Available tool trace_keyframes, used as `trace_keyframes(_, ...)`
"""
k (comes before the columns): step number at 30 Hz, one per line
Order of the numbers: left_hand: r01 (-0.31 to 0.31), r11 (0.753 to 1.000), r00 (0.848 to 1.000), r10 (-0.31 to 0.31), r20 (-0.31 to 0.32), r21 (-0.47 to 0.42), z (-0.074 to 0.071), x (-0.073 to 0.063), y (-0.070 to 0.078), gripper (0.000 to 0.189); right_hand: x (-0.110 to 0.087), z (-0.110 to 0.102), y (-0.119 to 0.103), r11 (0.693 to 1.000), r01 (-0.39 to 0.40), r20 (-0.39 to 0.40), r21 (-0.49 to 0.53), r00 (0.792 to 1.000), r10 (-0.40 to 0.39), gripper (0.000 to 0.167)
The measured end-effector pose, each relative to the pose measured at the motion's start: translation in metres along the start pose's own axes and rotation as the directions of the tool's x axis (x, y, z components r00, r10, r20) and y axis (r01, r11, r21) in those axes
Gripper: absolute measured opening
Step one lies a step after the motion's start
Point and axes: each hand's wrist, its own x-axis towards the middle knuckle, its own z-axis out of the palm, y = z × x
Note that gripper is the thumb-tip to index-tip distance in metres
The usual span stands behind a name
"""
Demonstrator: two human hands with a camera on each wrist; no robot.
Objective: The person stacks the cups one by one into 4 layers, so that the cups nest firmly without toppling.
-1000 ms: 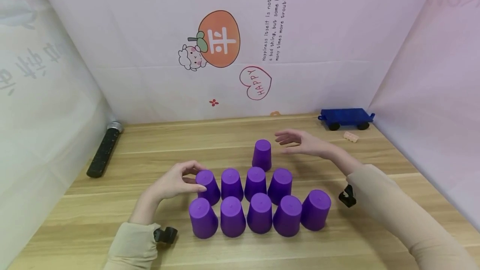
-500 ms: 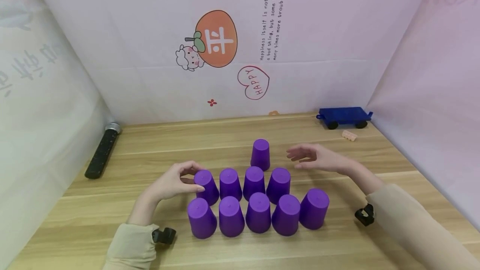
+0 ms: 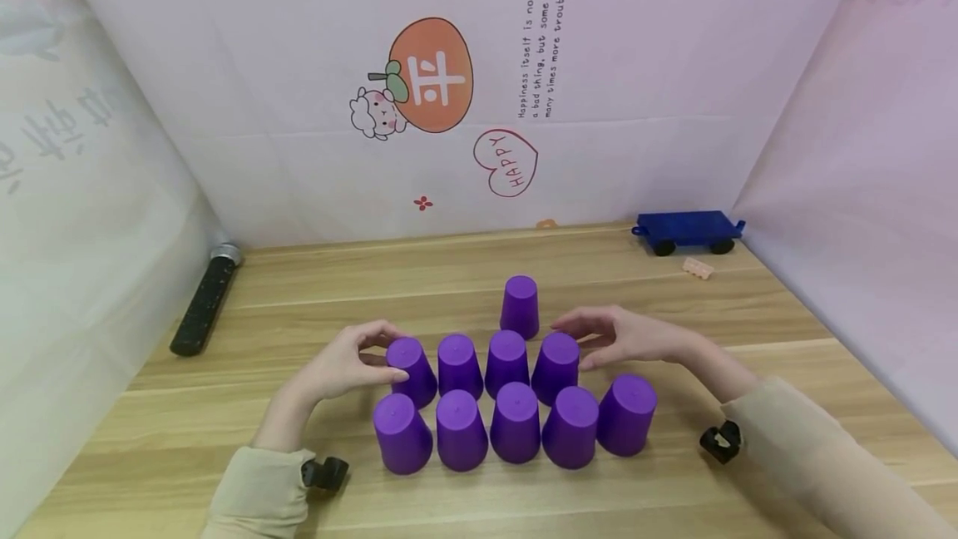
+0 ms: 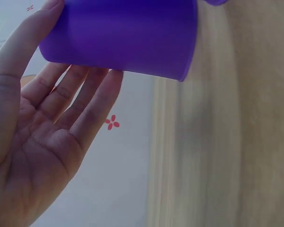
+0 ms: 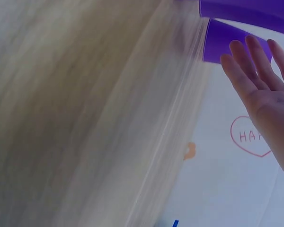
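Observation:
Upside-down purple plastic cups stand in two rows on the wooden table. At the left end of the back row, my left hand [image 3: 352,366] holds a purple cup [image 3: 413,377] between thumb and fingers; the left wrist view shows the thumb on one side of that cup [image 4: 123,35] and the fingertips on the other. My right hand [image 3: 632,336] is beside the right-end cup [image 3: 556,373] of that row, its thumb close to the cup's side and its fingers extended behind it. Farther back stands a lone purple cup [image 3: 520,306]. The front row [image 3: 516,424] has several cups.
A black microphone [image 3: 202,306] lies at the left of the table [image 3: 337,281]. Near the back right corner are a blue wheeled toy wagon [image 3: 687,230] and a small pale pink toy brick [image 3: 698,268]. White printed cloth [image 3: 299,181] walls the table's back and sides.
My right hand drew away from the lone cup toward me, then moved left to the right-end cup of the back row. The left hand stays at its cup.

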Motion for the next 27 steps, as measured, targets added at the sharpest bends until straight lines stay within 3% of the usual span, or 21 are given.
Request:
trace_keyframes(9,-0.009,1.0,1.0,0.01,-0.026,0.023,-0.006,-0.003,-0.004,0.042,0.01,0.009,-0.001,1.0,-0.014,0.018,0.02,1.0,0.014,0.061)
trace_keyframes(18,-0.014,0.999,0.995,0.017,-0.097,0.036,-0.021,-0.007,-0.006,0.039,0.014,0.012,-0.002,1.0,0.002,0.017,0.03,1.0,-0.003,0.056)
trace_keyframes(27,0.064,0.996,0.975,-0.048,-0.218,0.067,-0.034,0.009,-0.01,0.045,0.013,0.013,-0.002,1.0,-0.011,-0.022,0.02,1.0,0.012,0.054)
